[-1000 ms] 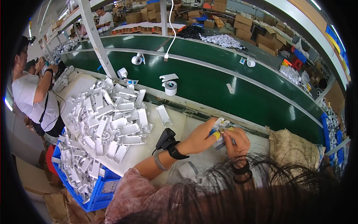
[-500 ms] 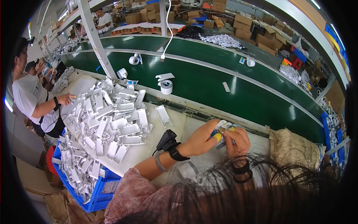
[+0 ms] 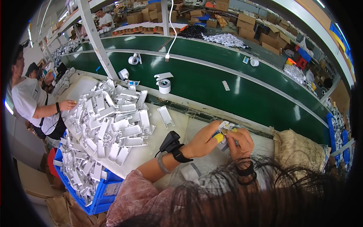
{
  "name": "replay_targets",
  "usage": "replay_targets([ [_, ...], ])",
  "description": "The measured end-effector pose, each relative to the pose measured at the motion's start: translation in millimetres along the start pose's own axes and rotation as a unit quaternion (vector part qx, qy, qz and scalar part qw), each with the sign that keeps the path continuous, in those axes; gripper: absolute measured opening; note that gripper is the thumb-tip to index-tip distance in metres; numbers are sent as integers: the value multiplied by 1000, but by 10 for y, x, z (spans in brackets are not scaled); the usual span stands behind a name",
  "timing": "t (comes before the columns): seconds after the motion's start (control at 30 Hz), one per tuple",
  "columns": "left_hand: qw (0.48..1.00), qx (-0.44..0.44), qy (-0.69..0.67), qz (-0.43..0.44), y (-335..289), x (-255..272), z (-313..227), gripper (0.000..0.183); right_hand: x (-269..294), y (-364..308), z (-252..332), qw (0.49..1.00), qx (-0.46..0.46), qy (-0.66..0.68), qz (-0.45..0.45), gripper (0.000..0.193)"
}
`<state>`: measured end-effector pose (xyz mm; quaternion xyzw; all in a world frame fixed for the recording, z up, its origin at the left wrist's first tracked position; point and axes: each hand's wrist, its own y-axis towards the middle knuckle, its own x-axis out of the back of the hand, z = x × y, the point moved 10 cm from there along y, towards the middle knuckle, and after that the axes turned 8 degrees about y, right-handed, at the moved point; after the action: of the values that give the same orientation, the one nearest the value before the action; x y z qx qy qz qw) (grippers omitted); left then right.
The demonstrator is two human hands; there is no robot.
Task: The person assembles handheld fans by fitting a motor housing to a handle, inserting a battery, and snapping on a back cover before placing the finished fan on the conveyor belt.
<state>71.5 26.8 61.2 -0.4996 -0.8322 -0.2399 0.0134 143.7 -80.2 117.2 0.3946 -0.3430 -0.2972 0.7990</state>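
Note:
Both hands are close together over the near edge of the bench, fingers bent around a small white plastic part [image 3: 226, 126]. My left hand [image 3: 204, 141] grips it from the left, with a yellow finger cover on the thumb. My right hand [image 3: 242, 143] pinches at its right side, also with yellow on a fingertip. Fingers hide most of the part, and any smaller piece between them cannot be made out. Just below my left wrist lies a white cylindrical housing [image 3: 190, 172] with a grey band. To the left a single white plastic cover [image 3: 165, 116] lies apart from a large heap of similar covers [image 3: 113, 121].
A blue bin [image 3: 102, 195] full of white covers stands at lower left. Beyond the bench runs a green conveyor [image 3: 196, 83] carrying a round white housing [image 3: 164, 87] and a thin white strip [image 3: 225, 85]. A woven sack [image 3: 298, 149] sits right. A co-worker's hand [image 3: 68, 105] touches the heap's far-left side.
The round housing and the strip on the conveyor have shifted slightly left. The co-worker's hand has lowered and the co-worker's head has moved. My hands stay in nearly the same place.

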Motion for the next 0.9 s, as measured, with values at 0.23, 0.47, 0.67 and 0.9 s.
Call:
replay_targets([
  [0.23,995,-63,68,-39,12,-19,-157,41,3,-21,-70,999,-25,6,20,22],
  [0.47,995,-61,64,-42,11,-17,-124,37,15,55,24,1000,0,2,15,23],
  [0.67,989,-72,115,-51,-11,19,-185,33,5,34,23,1000,-2,6,21,23],
  [0.9,986,-34,151,-57,26,45,-96,26,-24,-34,-85,996,-81,-11,20,18],
])
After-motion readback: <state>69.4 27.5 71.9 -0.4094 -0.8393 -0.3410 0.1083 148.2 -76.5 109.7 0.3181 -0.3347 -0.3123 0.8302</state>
